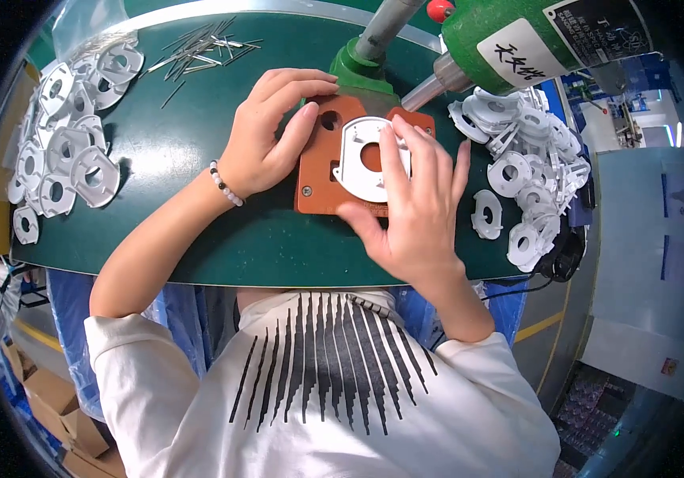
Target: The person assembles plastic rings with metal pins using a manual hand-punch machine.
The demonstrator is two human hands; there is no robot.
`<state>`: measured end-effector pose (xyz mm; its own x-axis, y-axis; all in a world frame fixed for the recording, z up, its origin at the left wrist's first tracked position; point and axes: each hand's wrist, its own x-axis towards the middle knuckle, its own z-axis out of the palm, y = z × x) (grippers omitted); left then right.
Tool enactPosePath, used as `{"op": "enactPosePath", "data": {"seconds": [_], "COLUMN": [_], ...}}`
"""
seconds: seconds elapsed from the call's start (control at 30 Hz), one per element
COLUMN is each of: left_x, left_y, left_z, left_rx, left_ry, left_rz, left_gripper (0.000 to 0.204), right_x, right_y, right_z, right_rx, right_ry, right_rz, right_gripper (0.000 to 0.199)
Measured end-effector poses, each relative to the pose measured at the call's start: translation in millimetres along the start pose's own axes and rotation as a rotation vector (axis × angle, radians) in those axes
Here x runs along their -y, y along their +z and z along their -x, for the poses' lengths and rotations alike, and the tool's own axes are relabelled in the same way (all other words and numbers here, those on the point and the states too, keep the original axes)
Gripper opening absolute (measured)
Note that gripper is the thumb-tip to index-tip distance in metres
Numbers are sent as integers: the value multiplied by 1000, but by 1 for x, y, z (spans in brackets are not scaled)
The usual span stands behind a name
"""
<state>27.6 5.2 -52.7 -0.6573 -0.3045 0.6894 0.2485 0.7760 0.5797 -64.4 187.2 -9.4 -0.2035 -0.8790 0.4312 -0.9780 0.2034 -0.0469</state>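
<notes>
A brown fixture block (318, 179) lies on the green table in front of me, with a white plastic ring-shaped plate (352, 163) seated on top. My right hand (418, 191) reaches over that plate, fingers stretched across its right side and thumb spread out at the block's front edge. At the block's upper left corner rests my left hand (274, 131), its fingers lightly bent and the thumb apart from them. Nothing shows between the left fingers and thumb, though the fingertips partly hide behind the block's far corner.
White plastic plates (67, 151) are heaped at the left; another heap of white parts (533, 151) covers the right side. Thin metal pins (207, 49) lie scattered at the back. A green press head (517, 48) with a metal column (386, 28) stands behind the block. Cardboard boxes (51, 398) are lower left.
</notes>
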Motion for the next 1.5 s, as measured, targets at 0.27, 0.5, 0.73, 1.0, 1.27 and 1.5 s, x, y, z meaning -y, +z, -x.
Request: {"op": "enactPosePath", "data": {"seconds": [0.27,0.5,0.73,1.0,1.27,1.5], "left_x": [2,3,0,9,18,42], "left_y": [0,2,0,-10,-57,-122], "left_z": [-3,-3,-3,-3,-18,-12], "left_rx": [-29,-14,15,-249,-385,-87], "left_ry": [9,29,49,65,-79,-545], "left_rz": [26,4,68,73,-4,-460], "left_gripper": [21,22,31,50,56,32], "right_x": [-1,-6,71,154,152,149], "right_y": [-6,-11,-46,-42,-77,-113], "right_z": [0,2,41,60,31,36], "right_rx": [188,209,85,975,1023,651], "right_ry": [-25,-34,-261,-309,-479,-935], "right_rz": [-11,-33,-1227,-2060,-2230,-2399], "right_gripper": [92,92,41,34,22,17]}}
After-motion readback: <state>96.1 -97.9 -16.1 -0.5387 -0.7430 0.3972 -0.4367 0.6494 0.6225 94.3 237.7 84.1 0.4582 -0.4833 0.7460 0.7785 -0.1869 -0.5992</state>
